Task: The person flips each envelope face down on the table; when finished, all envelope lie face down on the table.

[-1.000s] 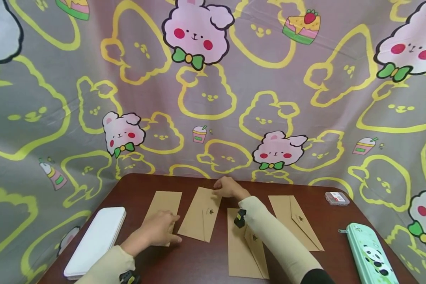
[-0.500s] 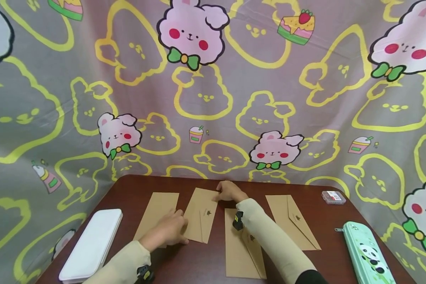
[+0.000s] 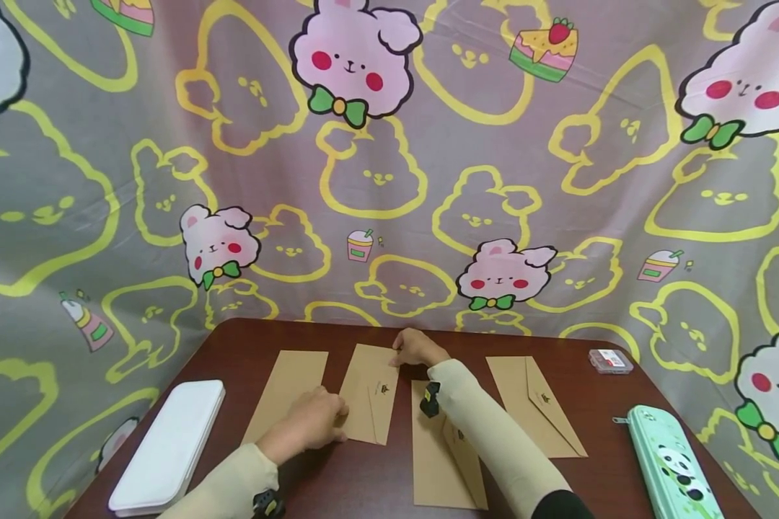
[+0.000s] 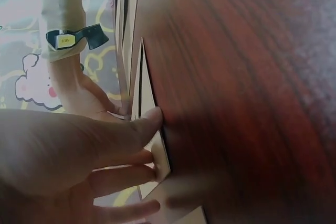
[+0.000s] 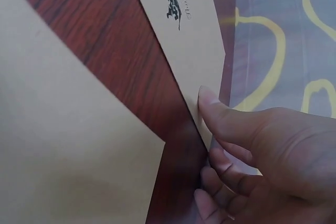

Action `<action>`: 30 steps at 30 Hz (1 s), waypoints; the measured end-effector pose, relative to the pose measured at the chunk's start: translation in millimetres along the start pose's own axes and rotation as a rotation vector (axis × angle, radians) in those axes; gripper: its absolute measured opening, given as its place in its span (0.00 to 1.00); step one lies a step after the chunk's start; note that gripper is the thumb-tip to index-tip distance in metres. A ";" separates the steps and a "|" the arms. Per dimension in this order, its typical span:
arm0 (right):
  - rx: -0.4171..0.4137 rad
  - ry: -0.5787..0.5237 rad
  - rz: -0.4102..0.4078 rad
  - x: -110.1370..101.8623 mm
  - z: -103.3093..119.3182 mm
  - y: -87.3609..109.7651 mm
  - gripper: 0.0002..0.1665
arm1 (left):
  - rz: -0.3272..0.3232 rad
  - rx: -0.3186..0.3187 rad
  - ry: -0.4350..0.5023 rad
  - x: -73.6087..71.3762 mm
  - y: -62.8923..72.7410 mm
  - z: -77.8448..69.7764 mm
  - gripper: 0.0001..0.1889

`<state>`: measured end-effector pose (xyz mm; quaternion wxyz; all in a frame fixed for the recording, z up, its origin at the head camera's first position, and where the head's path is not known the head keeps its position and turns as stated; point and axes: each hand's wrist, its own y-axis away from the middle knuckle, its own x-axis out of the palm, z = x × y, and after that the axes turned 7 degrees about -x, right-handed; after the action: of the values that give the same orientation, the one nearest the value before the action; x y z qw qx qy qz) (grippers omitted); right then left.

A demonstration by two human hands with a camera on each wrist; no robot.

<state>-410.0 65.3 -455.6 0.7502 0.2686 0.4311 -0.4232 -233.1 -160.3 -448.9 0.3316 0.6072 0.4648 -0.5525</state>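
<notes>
Well, on my head feed I have four brown envelopes lying on a dark red-brown table point(image 3: 370, 479), with the person's two hands at the second envelope point(image 3: 370, 396) from the left. The left hand point(image 3: 311, 417) is at its near left corner, fingers bent, its forearm lying across the near end of the leftmost envelope point(image 3: 292, 375). The right hand point(image 3: 418, 347) is at its far right corner, while the right sleeve point(image 3: 496, 429) passes over the near envelope point(image 3: 431, 461). To the right I see the rightmost envelope point(image 3: 516, 382), then a small clear box point(image 3: 610, 361) at the far right and a mint panda case point(image 3: 675, 461) nearer. A white case point(image 3: 169, 440) lies at the left, and a patterned cloth point(image 3: 389, 173) hangs behind the table.

My left wrist feed looks low along the tabletop. I see the left thumb point(image 4: 150, 121) over the near edge of the second envelope, fingers curled at its left side, so I read a pinch; the undersides of the fingertips are hidden from me.

On my right wrist feed, the right thumb point(image 5: 220, 116) presses the top face beside a dark print, fingers curled in at the edge, gripping the paper.
</notes>
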 end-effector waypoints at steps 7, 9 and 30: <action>0.011 0.013 0.030 -0.5 2.0 -5.3 0.23 | 0.003 0.020 -0.059 2.6 -2.6 -0.4 0.18; 0.017 0.011 0.037 0.4 3.2 -6.3 0.23 | 0.019 0.011 -0.082 3.3 -1.4 -0.6 0.22; -0.163 0.005 0.085 -11.9 -12.5 -1.7 0.16 | 0.054 0.005 -0.134 -2.0 4.0 -13.1 0.22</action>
<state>-419.9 78.8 -451.3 0.7858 0.2259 0.4540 -0.3540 -224.5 -150.1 -445.2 0.3756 0.5819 0.4235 -0.5839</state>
